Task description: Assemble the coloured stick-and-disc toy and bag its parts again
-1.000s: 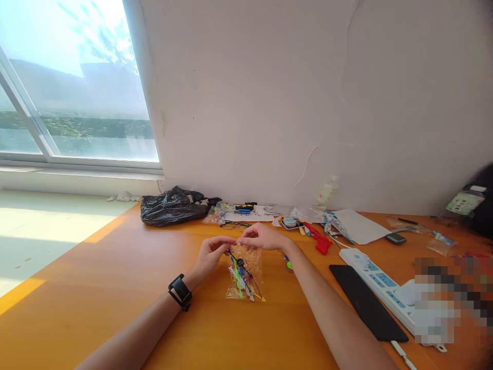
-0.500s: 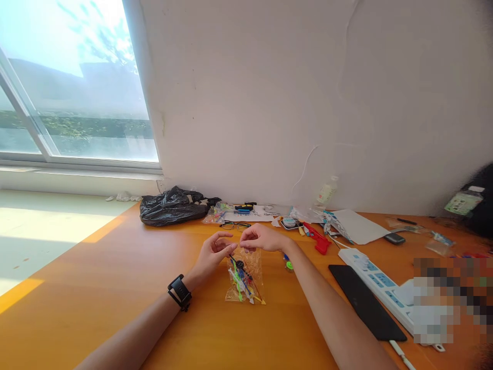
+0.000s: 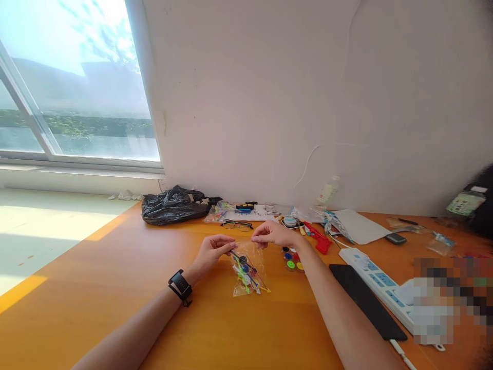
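A clear plastic bag [image 3: 239,291] hangs between my hands, over the orange-brown table. Inside it are several small plastic arrow-shaped pieces in green, white, blue, red and yellow, plus a dark round piece. My left hand [image 3: 215,247], with a black watch [image 3: 179,288] on its wrist, pinches the bag's upper left corner. At the upper right corner, the fingertips of my right hand [image 3: 274,234] are closed on the bag's edge. Several small round coloured pieces [image 3: 290,265] stand on the table beside my right forearm, which hides some of them.
Along the wall lie a black plastic bag [image 3: 173,206], eyeglasses [image 3: 237,225], and a red toy gun [image 3: 319,239]. To the right are a white sheet [image 3: 360,226], a white power strip [image 3: 379,285] with plugs, and a black phone-like slab [image 3: 365,300] with a cable near it.
My right hand has moved right, away from the left, spreading the bag's top. The bag has shifted slightly right and up. More of the round coloured pieces now show.
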### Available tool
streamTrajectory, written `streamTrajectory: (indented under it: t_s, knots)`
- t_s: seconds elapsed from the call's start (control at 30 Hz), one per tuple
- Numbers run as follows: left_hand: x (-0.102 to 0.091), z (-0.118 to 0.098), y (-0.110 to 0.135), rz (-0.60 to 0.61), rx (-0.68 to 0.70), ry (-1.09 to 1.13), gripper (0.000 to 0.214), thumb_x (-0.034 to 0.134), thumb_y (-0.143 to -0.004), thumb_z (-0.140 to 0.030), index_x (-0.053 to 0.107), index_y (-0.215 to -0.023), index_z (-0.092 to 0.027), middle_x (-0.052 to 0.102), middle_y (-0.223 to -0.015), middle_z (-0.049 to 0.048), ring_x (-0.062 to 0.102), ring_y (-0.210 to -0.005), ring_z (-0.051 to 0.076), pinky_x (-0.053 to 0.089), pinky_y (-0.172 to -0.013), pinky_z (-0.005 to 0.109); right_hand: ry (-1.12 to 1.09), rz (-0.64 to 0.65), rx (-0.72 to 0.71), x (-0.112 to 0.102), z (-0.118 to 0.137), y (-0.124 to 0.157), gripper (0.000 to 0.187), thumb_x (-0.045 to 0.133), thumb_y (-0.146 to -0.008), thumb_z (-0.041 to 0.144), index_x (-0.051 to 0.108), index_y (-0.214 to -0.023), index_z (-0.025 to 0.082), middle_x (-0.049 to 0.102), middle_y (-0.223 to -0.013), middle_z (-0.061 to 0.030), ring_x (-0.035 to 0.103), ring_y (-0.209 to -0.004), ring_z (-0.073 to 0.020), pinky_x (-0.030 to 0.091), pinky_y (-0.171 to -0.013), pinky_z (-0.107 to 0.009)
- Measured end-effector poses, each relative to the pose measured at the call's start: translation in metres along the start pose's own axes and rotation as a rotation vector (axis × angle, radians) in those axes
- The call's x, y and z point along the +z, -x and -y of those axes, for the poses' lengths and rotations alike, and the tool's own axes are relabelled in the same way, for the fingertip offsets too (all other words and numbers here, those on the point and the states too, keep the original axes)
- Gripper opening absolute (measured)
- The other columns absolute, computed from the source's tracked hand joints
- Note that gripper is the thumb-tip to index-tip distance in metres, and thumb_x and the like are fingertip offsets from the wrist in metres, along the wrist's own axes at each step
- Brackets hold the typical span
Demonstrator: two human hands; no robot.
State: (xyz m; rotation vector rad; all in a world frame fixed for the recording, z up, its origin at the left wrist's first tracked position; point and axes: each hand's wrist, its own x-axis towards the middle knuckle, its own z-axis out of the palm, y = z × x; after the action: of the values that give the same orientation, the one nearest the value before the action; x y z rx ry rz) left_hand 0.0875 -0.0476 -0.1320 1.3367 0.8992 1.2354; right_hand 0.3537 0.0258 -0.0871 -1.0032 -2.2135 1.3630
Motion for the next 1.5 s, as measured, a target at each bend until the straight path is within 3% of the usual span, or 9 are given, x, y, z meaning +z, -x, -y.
streamTrajectory:
  t_s: [0.17,0.4,0.47,0.6,0.7,0.8,1.0,1.13,1.5]
  knots:
    - [-0.004,0.003,-0.002,-0.024,0.017,-0.013,0.030,0.087,-0.075,-0.038,0.083,-0.092,-0.014,0.082,-0.093,0.0115,0.074,-0.084,0.023,0.058,-0.079,0.031,-0.079,-0.105,-0.080,-0.003,-0.009,-0.003,0.040,0.079,-0.082,0.047,0.082,-0.104,0.014,0.077,-0.082,-0.0078,0.068,-0.071,-0.0164,0.056,-0.072,-0.031]
    - [0.001,0.008,0.005,-0.045,0.258,-0.268,0.018,0.075,-0.087,-0.036,0.084,-0.089,-0.020,0.082,-0.095,0.0098,0.075,-0.089,0.027,0.058,-0.086,0.037,0.005,-0.292,-0.145,0.015,0.002,-0.012,0.031,0.069,-0.089,0.042,0.079,-0.109,0.020,0.076,-0.108,-0.0080,0.068,-0.094,-0.0211,0.054,-0.078,-0.030]
    - [0.004,0.007,0.009,-0.028,0.352,-0.391,0.017,0.071,-0.091,-0.031,0.084,-0.093,-0.023,0.082,-0.097,0.0091,0.075,-0.091,0.026,0.057,-0.088,0.037,0.096,-0.246,-0.128,0.025,0.007,-0.017,0.032,0.063,-0.094,0.047,0.078,-0.103,0.020,0.076,-0.102,-0.0062,0.067,-0.091,-0.0208,0.052,-0.076,-0.030]
    - [0.006,0.006,0.013,0.036,0.464,-0.498,0.020,0.064,-0.097,-0.027,0.083,-0.104,-0.025,0.081,-0.105,0.0084,0.076,-0.096,0.025,0.056,-0.091,0.036,0.227,0.012,-0.116,0.036,0.012,-0.020,0.037,0.060,-0.096,0.049,0.076,-0.087,0.018,0.073,-0.083,-0.0027,0.063,-0.078,-0.0179,0.048,-0.071,-0.027]
    - [0.005,0.007,0.013,0.045,0.512,-0.504,0.023,0.061,-0.098,-0.025,0.082,-0.107,-0.023,0.081,-0.104,0.0080,0.076,-0.095,0.023,0.056,-0.089,0.033,0.210,0.042,-0.119,0.035,0.011,-0.018,0.035,0.059,-0.096,0.047,0.073,-0.085,0.016,0.071,-0.080,-0.0024,0.062,-0.074,-0.0163,0.046,-0.068,-0.025]
    - [0.005,0.005,0.013,0.042,0.468,-0.452,0.020,0.064,-0.095,-0.027,0.081,-0.103,-0.019,0.081,-0.099,0.0083,0.075,-0.091,0.023,0.056,-0.085,0.032,0.237,-0.010,-0.117,0.035,0.010,-0.019,0.033,0.060,-0.095,0.045,0.071,-0.084,0.016,0.068,-0.078,-0.0018,0.060,-0.072,-0.0151,0.044,-0.066,-0.024]
    - [0.009,-0.010,0.015,-0.016,0.184,-0.198,0.031,0.067,-0.094,-0.045,0.077,-0.097,-0.015,0.077,-0.096,0.0082,0.069,-0.089,0.021,0.054,-0.081,0.029,0.326,-0.100,-0.113,0.050,0.013,-0.028,0.029,0.058,-0.095,0.041,0.067,-0.082,0.016,0.062,-0.076,0.0004,0.051,-0.069,-0.0135,0.037,-0.061,-0.024]
    - [0.010,-0.013,0.015,0.118,-0.014,-0.163,0.047,0.065,-0.093,-0.056,0.078,-0.086,-0.012,0.076,-0.082,0.0080,0.065,-0.075,0.020,0.048,-0.065,0.025,0.366,-0.165,-0.099,0.055,0.016,-0.029,0.023,0.057,-0.095,0.034,0.064,-0.080,0.017,0.061,-0.076,0.0002,0.048,-0.067,-0.0130,0.034,-0.059,-0.024]
    - [0.006,0.005,0.003,0.029,-0.010,-0.115,0.050,0.076,-0.081,-0.059,0.077,-0.068,-0.011,0.071,-0.068,0.0042,0.054,-0.061,0.013,0.038,-0.056,0.022,0.090,-0.012,-0.047,0.020,0.002,-0.011,0.027,0.067,-0.092,0.042,0.072,-0.091,0.016,0.073,-0.075,-0.0046,0.068,-0.068,-0.0168,0.051,-0.063,-0.026]
